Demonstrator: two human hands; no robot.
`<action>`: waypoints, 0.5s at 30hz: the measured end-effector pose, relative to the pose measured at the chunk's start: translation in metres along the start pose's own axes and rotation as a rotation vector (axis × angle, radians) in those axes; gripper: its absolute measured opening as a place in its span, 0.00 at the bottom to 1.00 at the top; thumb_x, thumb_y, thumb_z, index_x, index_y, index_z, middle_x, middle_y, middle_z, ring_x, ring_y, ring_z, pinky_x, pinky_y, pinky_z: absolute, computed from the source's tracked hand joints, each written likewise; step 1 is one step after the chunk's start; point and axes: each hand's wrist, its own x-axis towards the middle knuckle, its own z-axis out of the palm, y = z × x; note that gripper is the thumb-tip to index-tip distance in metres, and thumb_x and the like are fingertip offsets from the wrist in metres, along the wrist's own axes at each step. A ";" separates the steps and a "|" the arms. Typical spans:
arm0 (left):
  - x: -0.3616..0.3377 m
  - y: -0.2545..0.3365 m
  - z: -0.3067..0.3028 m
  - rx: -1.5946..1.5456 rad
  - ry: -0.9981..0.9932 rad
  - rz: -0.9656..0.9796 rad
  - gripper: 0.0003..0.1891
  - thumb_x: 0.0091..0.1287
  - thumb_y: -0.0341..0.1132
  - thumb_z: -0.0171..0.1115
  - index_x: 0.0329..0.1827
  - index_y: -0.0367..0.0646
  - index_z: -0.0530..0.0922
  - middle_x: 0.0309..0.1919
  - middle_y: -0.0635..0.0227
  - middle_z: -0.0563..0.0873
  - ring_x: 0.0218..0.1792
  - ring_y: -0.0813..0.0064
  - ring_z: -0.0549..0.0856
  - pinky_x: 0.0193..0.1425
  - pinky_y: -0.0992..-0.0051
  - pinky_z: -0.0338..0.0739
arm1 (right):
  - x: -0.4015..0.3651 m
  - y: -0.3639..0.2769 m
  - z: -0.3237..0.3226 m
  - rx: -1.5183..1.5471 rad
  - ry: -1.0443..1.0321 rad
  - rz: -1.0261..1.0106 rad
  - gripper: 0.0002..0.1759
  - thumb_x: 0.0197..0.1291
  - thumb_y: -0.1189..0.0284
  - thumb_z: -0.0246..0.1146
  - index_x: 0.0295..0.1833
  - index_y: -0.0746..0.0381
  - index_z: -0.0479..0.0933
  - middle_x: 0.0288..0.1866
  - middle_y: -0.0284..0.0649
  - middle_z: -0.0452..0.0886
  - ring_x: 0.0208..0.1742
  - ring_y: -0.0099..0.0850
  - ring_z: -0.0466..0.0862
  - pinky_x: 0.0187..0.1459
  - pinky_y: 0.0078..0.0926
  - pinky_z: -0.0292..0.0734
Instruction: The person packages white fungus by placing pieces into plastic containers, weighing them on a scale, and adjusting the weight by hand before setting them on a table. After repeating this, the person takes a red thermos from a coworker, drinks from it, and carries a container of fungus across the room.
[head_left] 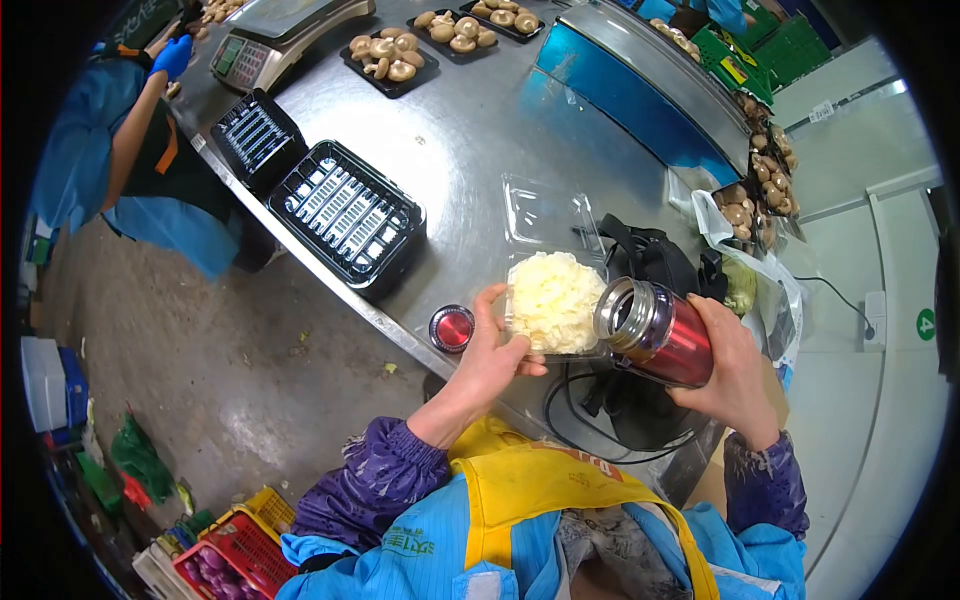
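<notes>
My left hand (490,350) grips the near left edge of a clear plastic box (545,212) with its lid folded back. Pale yellow-white food (556,302) is heaped in the box. In my right hand (735,368) is a red metal flask (682,340), tilted with its open steel mouth towards the food. No liquid shows at the mouth. A round red and black cap (452,328) lies on the metal table, left of my left hand. A black bag (655,260) with straps lies behind the flask.
Stacked black trays (348,215) stand at the left table edge (330,275). Mushroom packs (388,58) and a scale (270,45) are at the back. A blue-sided machine (640,95) stands back right, near a plastic bag (790,300). A black cable (600,452) loops nearby. A blue-gloved co-worker (172,58) stands left.
</notes>
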 end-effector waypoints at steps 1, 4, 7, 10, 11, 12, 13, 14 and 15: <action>0.000 0.000 0.000 -0.002 -0.003 -0.002 0.34 0.62 0.21 0.44 0.67 0.49 0.39 0.45 0.57 0.68 0.36 0.72 0.79 0.39 0.76 0.81 | 0.000 0.000 0.000 0.004 0.000 -0.001 0.49 0.24 0.68 0.71 0.62 0.59 0.63 0.54 0.49 0.69 0.54 0.45 0.71 0.54 0.37 0.65; -0.002 0.000 -0.001 -0.008 -0.001 0.000 0.34 0.62 0.21 0.44 0.67 0.49 0.39 0.45 0.57 0.68 0.36 0.72 0.79 0.39 0.76 0.81 | 0.001 -0.001 0.000 0.024 0.006 0.004 0.49 0.24 0.68 0.71 0.62 0.59 0.63 0.55 0.49 0.69 0.55 0.45 0.71 0.55 0.37 0.65; -0.003 0.002 0.000 -0.008 0.003 -0.004 0.34 0.62 0.21 0.44 0.67 0.48 0.39 0.45 0.57 0.68 0.36 0.72 0.79 0.39 0.76 0.81 | 0.001 -0.001 0.000 0.025 0.008 0.000 0.49 0.24 0.68 0.71 0.62 0.59 0.63 0.55 0.49 0.69 0.56 0.46 0.71 0.55 0.37 0.65; -0.004 0.002 0.000 -0.009 0.009 -0.009 0.34 0.62 0.21 0.45 0.68 0.48 0.39 0.45 0.57 0.68 0.36 0.72 0.79 0.39 0.76 0.81 | 0.002 -0.001 0.001 0.033 0.022 0.007 0.49 0.24 0.69 0.71 0.62 0.60 0.63 0.54 0.49 0.69 0.55 0.46 0.71 0.55 0.37 0.65; -0.004 0.002 -0.001 -0.011 0.012 -0.010 0.34 0.62 0.22 0.45 0.68 0.47 0.39 0.45 0.57 0.68 0.36 0.72 0.79 0.39 0.76 0.81 | 0.001 -0.001 0.001 0.033 0.022 0.007 0.49 0.24 0.69 0.71 0.62 0.60 0.63 0.54 0.49 0.69 0.55 0.46 0.71 0.55 0.37 0.65; -0.004 0.001 -0.001 -0.011 0.012 -0.010 0.34 0.62 0.22 0.45 0.68 0.47 0.39 0.45 0.57 0.68 0.36 0.72 0.79 0.39 0.76 0.81 | 0.001 0.000 0.002 0.035 0.026 0.015 0.49 0.24 0.69 0.71 0.61 0.60 0.63 0.54 0.49 0.70 0.55 0.46 0.71 0.55 0.38 0.65; -0.003 -0.001 -0.002 -0.017 0.013 -0.005 0.34 0.62 0.22 0.45 0.68 0.48 0.39 0.46 0.57 0.68 0.36 0.72 0.79 0.39 0.76 0.81 | 0.000 0.000 0.002 0.038 0.031 0.023 0.49 0.24 0.69 0.71 0.61 0.60 0.63 0.54 0.49 0.70 0.55 0.45 0.71 0.54 0.38 0.65; -0.003 -0.001 -0.003 -0.022 0.014 -0.001 0.34 0.62 0.22 0.45 0.68 0.48 0.39 0.46 0.57 0.68 0.36 0.72 0.79 0.39 0.76 0.81 | -0.001 0.000 0.002 0.038 0.031 0.025 0.49 0.24 0.69 0.71 0.61 0.60 0.63 0.54 0.49 0.70 0.55 0.45 0.71 0.54 0.38 0.65; -0.003 -0.001 -0.003 -0.021 0.013 -0.002 0.34 0.62 0.22 0.45 0.68 0.48 0.39 0.46 0.57 0.68 0.36 0.72 0.79 0.39 0.76 0.81 | -0.001 0.000 0.001 0.036 0.024 0.028 0.49 0.24 0.69 0.71 0.61 0.60 0.63 0.54 0.49 0.70 0.55 0.45 0.71 0.54 0.38 0.66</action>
